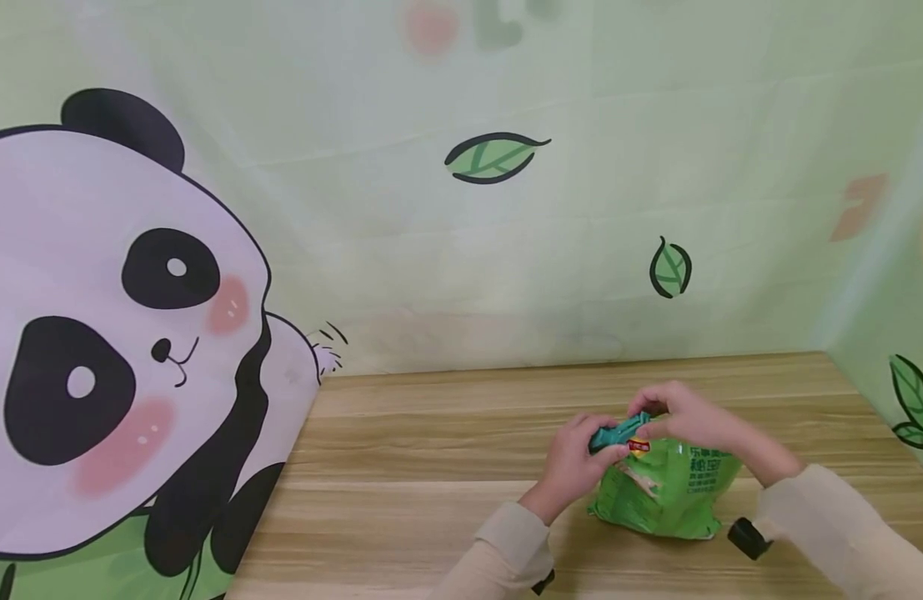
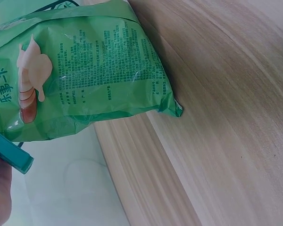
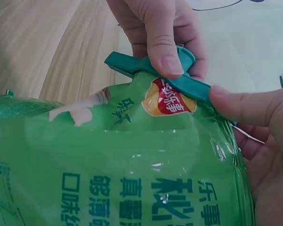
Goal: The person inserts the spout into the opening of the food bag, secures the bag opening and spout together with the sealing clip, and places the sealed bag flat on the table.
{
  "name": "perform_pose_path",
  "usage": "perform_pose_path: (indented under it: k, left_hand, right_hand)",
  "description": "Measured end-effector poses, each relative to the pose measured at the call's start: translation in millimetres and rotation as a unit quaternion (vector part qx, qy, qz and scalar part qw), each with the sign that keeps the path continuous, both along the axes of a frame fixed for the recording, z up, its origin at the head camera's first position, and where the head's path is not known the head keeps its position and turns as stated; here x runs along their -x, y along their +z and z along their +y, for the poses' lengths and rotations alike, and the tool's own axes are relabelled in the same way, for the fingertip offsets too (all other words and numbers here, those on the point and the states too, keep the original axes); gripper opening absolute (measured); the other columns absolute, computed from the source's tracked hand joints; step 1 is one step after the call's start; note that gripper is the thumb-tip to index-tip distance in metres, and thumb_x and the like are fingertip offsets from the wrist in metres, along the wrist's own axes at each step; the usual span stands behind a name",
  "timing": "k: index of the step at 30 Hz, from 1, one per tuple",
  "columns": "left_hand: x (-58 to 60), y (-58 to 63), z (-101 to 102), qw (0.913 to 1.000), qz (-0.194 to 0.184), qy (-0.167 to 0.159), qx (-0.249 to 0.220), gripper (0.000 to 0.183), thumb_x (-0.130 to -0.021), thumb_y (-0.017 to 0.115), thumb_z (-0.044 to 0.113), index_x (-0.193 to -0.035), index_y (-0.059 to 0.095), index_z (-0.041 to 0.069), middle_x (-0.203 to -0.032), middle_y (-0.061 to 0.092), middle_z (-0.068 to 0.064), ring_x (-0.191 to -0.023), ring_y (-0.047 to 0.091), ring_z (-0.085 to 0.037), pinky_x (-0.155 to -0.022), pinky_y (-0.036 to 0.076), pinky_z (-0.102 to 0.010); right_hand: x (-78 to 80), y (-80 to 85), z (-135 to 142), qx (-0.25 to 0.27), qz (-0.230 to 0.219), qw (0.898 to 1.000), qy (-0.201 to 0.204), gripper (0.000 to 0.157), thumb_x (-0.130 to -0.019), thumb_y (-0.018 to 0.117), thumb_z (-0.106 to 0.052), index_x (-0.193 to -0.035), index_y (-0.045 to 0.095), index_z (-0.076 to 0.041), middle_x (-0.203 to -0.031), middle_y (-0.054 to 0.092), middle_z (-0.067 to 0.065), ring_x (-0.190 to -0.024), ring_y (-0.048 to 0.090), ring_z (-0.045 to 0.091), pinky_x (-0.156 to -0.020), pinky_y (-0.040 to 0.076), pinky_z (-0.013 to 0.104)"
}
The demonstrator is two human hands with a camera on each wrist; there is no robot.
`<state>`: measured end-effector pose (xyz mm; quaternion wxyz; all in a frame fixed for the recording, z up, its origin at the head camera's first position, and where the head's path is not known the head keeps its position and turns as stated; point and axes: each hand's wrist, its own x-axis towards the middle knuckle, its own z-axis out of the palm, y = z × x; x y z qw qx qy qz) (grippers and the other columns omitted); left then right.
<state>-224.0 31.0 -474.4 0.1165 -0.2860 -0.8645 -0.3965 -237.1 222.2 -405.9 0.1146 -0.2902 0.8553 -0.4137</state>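
Note:
A green crisp bag [image 1: 667, 492] with a shellfish picture and printed text stands on the wooden table, its top folded over. Across that top lies a teal bag clip [image 3: 127, 62]. My left hand [image 1: 569, 462] grips the clip, with the thumb pressed along its front in the right wrist view. At the other end of the clip, my right hand [image 3: 269, 115] pinches it between thumb and fingers at the bag's upper corner. In the left wrist view only one end of the clip [image 2: 12, 155] shows, beside the bag's printed back.
The wood-grain table [image 1: 401, 483] stretches out to the left of the bag. Behind it hangs a pale green cloth backdrop [image 1: 581, 208] with leaves and a large panda [image 1: 168, 333] printed on it. A small black device [image 1: 748, 537] sits by the right cuff.

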Motion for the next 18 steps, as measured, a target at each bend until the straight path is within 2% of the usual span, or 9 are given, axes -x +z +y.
perform_pose_path:
  k: [18]
  left_hand:
    - [-0.8,-1.2,0.1,0.9999,-0.011,0.007,0.012,0.030,-0.080,0.062,0.032,-0.103,0.059,0.012,-0.095,0.058,-0.002,-0.081,0.052,-0.005,-0.070,0.040,-0.011]
  right_hand:
    - [0.1,-4.3,-2.0,0.020,-0.017,0.999,-0.024,0.008,-0.079,0.061,-0.003,-0.086,0.060,0.000,-0.075,0.060,0.007,-0.065,0.052,0.004,-0.058,0.047,0.022]
